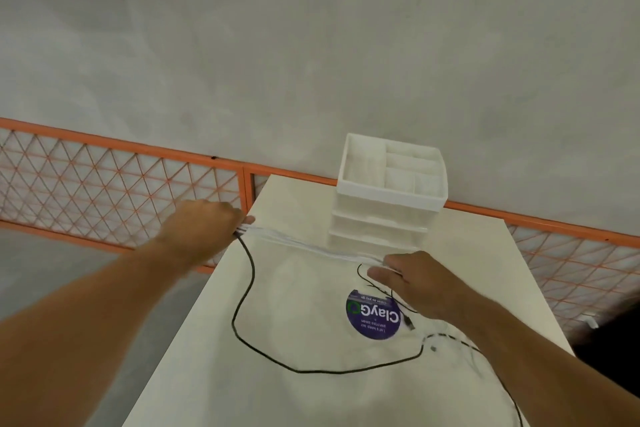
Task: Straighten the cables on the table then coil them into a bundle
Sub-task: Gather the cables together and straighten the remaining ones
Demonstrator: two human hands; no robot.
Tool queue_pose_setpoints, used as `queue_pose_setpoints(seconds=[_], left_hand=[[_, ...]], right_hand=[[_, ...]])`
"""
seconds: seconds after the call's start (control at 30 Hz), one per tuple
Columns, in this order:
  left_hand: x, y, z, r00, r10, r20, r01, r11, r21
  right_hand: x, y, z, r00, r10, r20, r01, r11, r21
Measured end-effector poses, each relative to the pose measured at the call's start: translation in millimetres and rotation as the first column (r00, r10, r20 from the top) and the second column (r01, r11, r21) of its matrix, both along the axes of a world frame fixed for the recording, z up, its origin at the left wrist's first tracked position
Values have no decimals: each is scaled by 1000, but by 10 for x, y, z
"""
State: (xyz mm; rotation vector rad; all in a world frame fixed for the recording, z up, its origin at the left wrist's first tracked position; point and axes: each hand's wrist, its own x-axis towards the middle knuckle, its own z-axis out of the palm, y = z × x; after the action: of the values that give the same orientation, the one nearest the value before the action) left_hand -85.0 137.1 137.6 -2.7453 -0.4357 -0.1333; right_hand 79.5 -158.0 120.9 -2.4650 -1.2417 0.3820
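Note:
Several white cables (311, 246) run taut in a straight line across the white table (242, 388), between my two hands. My left hand (204, 229) grips their left ends at the table's left edge, together with one end of a black cable (242, 308). The black cable loops down over the table and off to the lower right. My right hand (412, 279) holds the white cables at their right end, fingers curled over them. More thin black cable and a plug (409, 322) lie under and beside my right wrist.
A white plastic drawer organiser (391, 191) with an open compartment tray on top stands at the table's far edge, just behind the stretched cables. A round purple sticker (372, 317) is on the tabletop. An orange mesh railing (121, 177) runs behind the table.

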Motion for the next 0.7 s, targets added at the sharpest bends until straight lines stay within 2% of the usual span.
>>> queue_pose_setpoints(seconds=[0.1,0.2,0.27,0.37,0.57,0.7], left_hand=[[-259,152,-392,986,125,-114,-135,987,-83],[-462,237,-772,971,171,-165,-196,969,-153],[-491,213,-972,972,173,-159,-206,953,-220],[-461,104,-1156,977,156,-146,-187,955,-231],[-463,-133,-1468,946,153,-287,-213,958,-193],[-537,-192,-1660,921,175,-347,-251,949,-188]], right_hand=[[136,-347,-215,985,-47,166,93,954,-284],[202,-698,-408,965,-63,256,174,881,-439],[183,-822,-488,964,-82,251,196,860,-471],[154,-918,-567,959,-92,267,214,855,-472],[18,-1149,-943,958,-119,261,244,817,-522],[-108,-1245,-1209,970,-146,196,240,720,-651]])
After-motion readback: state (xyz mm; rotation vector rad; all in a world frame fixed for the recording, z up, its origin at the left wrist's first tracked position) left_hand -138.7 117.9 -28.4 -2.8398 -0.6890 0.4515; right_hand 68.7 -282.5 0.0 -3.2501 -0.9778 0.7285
